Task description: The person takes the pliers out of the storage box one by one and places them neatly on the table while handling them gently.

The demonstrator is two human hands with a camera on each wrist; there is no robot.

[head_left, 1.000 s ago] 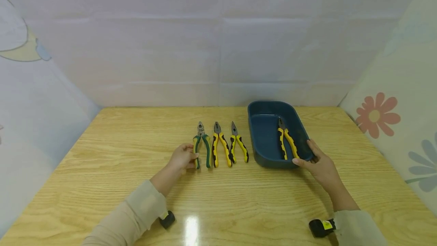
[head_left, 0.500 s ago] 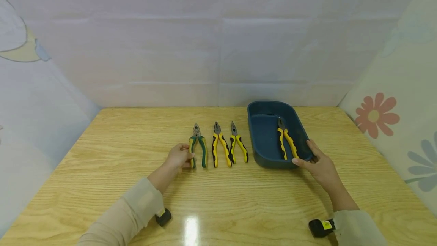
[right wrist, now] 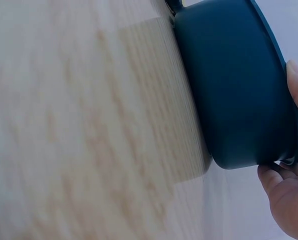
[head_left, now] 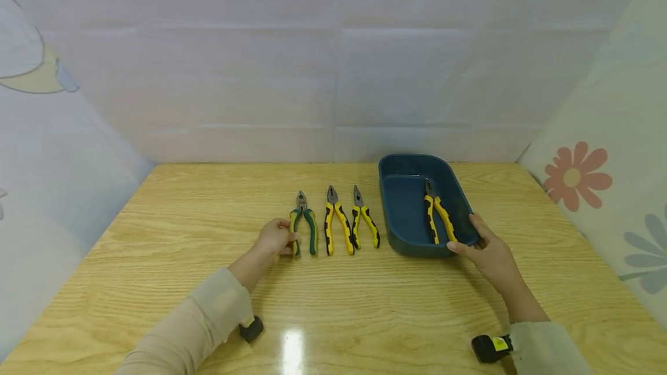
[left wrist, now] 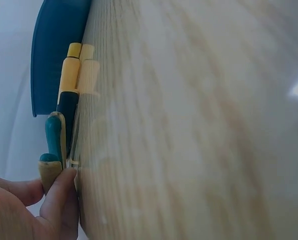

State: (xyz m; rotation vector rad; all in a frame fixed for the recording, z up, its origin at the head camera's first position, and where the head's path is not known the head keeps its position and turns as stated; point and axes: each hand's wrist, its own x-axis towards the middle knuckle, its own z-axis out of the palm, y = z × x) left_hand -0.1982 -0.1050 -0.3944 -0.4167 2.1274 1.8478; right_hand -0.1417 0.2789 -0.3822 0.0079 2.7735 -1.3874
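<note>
In the head view, my left hand (head_left: 274, 238) pinches the left handle of green-handled combination pliers (head_left: 312, 233), which lie on the table with handles spread. The left wrist view shows thumb and finger on either side of a green pliers handle (left wrist: 51, 172). To their right lie yellow-and-black combination pliers (head_left: 345, 230) and smaller yellow-and-black long-nose pliers (head_left: 372, 227), handle ends close together. My right hand (head_left: 488, 255) grips the near right corner of a dark blue basin (head_left: 403, 213), thumb at the rim. Another pair of yellow-and-black pliers (head_left: 444, 220) leans inside it.
The wooden table (head_left: 333, 311) runs back to a pale cloth backdrop (head_left: 260, 85). Patterned cloth (head_left: 615, 132) hangs at both sides. A black wrist camera (head_left: 252, 329) is strapped at the left cuff, and another wrist camera (head_left: 488, 348) at the right.
My left hand has shifted slightly left with the green-handled pliers, widening the gap to the yellow combination pliers. The basin, the right hand and the other pliers have stayed put.
</note>
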